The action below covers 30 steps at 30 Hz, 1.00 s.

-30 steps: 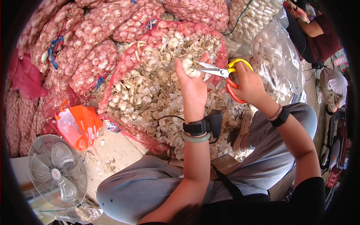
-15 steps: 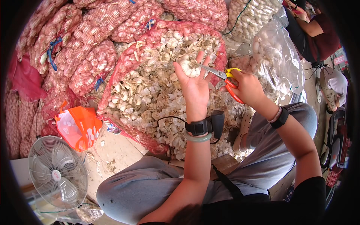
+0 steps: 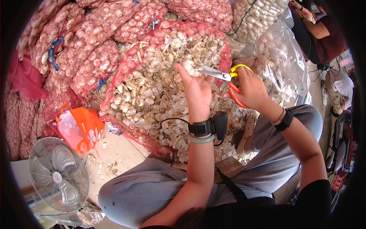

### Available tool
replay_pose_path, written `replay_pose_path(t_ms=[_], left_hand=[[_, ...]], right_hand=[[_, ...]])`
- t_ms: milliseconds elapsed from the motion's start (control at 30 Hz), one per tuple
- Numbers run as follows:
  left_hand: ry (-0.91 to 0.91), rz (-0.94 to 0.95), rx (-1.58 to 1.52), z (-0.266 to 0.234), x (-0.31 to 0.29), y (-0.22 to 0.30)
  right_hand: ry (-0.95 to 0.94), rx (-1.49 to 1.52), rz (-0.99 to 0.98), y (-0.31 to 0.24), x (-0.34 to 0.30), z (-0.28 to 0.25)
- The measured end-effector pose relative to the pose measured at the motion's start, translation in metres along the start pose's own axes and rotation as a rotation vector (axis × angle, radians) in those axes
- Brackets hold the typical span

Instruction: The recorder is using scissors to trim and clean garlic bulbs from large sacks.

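Red mesh sack (image 3: 223,57) full of garlic (image 3: 152,87)

A white fan (image 3: 57,177) stands beside an orange bag (image 3: 81,128).

One head-worn fisheye view — looking steeply down, close over the person's raised hands and lap, facing the heaped garlic pile (image 3: 152,95) — edges bend toward the rim.
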<state>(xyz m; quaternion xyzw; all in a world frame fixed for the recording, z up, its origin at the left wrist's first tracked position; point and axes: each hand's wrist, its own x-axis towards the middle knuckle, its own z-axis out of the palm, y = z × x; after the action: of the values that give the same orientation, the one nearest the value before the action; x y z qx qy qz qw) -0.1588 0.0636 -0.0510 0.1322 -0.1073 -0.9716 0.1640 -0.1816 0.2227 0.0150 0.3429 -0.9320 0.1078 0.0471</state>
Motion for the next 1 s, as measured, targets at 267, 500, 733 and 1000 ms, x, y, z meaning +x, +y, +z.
replay_pose_path(t_ms=[267, 500, 733, 1000], left_hand=[[-0.026, 0.020, 0.070, 0.002, 0.000, -0.008], [0.017, 0.016, 0.000, 0.005, 0.001, -0.013], [0.020, -0.124, -0.261, -0.001, 0.006, -0.008], [-0.004, -0.064, -0.263, 0.002, 0.003, -0.002]], right_hand=[[0.001, -0.059, 0.091, -0.001, -0.001, 0.000], [-0.046, -0.047, 0.182, 0.009, 0.004, 0.000], [-0.050, 0.037, 0.258, 0.016, 0.006, 0.003], [0.066, -0.083, 0.027, 0.006, 0.005, -0.001]])
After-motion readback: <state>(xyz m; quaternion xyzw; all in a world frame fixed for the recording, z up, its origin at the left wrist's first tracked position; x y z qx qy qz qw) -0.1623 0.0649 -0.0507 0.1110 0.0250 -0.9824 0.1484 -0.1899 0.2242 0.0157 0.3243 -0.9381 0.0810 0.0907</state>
